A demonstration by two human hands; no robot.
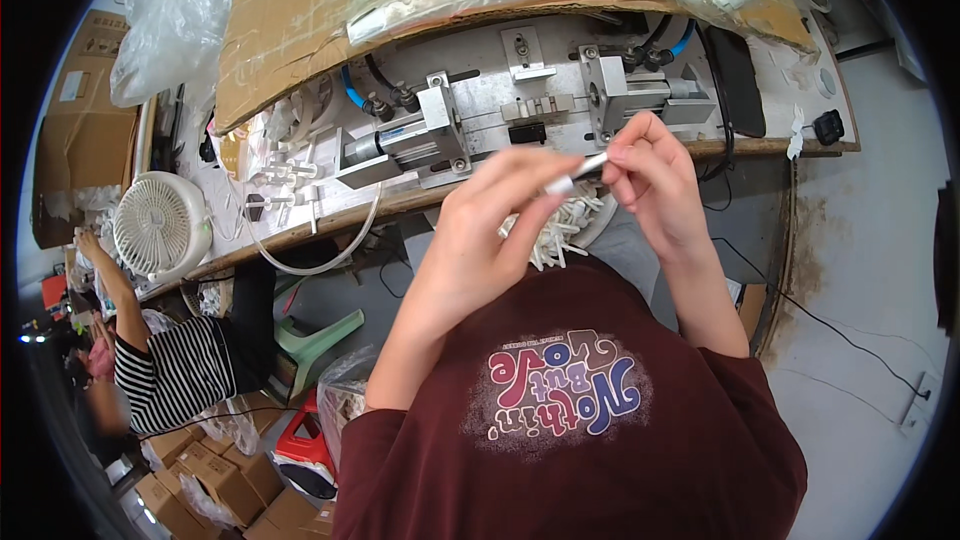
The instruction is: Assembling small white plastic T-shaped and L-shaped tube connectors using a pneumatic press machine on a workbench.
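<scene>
In front of my chest, both hands are raised near the bench's front edge. My left hand [480, 225], slightly blurred, pinches a short white piece [560, 184] between thumb and fingers. A slim white stick-like part [592, 164] runs from there to my right hand [655, 185], whose thumb and fingertips close on its other end. Whether the two white parts are joined I cannot make out. Below the hands, a heap of small white plastic parts [552, 242] lies in a pale container [604, 225] at my lap, partly hidden by my left hand.
On the bench stand a left metal clamp unit [410, 135], a right one [640, 90] and a small block [538, 108] between them. A cardboard sheet [300, 30] overhangs them. At left are a white fan [162, 227], a green stool [318, 340] and a person in stripes [185, 370].
</scene>
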